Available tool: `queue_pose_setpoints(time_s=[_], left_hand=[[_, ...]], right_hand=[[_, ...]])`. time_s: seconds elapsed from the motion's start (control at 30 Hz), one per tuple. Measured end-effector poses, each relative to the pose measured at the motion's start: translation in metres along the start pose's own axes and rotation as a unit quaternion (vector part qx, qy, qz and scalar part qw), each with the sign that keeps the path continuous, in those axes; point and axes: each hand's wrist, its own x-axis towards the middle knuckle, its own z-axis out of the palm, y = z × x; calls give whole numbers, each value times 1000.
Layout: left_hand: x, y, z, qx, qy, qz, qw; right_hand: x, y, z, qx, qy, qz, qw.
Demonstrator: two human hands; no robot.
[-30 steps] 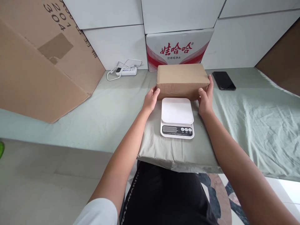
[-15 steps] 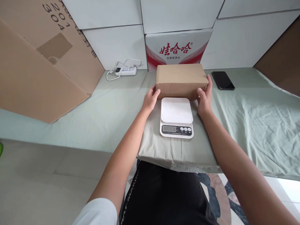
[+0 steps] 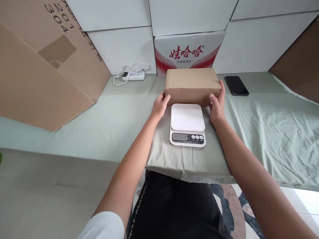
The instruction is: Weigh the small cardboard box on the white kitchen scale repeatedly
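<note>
Scale (image 3: 187,118) as obstacle before carton (image 3: 192,78)

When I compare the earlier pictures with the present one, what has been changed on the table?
Nothing visibly changed: the whole view only shifts very slightly. The left hand and right hand keep hold of the brown box at its two ends; neither let go. The white scale, black phone and white power strip stayed in place.

View shifted slightly, green object (image 3: 0,158) less visible
</note>
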Motion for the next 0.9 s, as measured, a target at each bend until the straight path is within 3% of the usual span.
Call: queue_pose_setpoints(time_s=[0.27,0.7,0.9], left_hand=[[1,-3,0,5,3,15,1000],[-3,6,1,30,-6,11,999],[-7,12,0,46,-26,15,998]], right_hand=[[1,3,-2,-8,6,3,1000],[-7,-19,0,11,-1,38,999],[4,4,1,7,6,14,1000]])
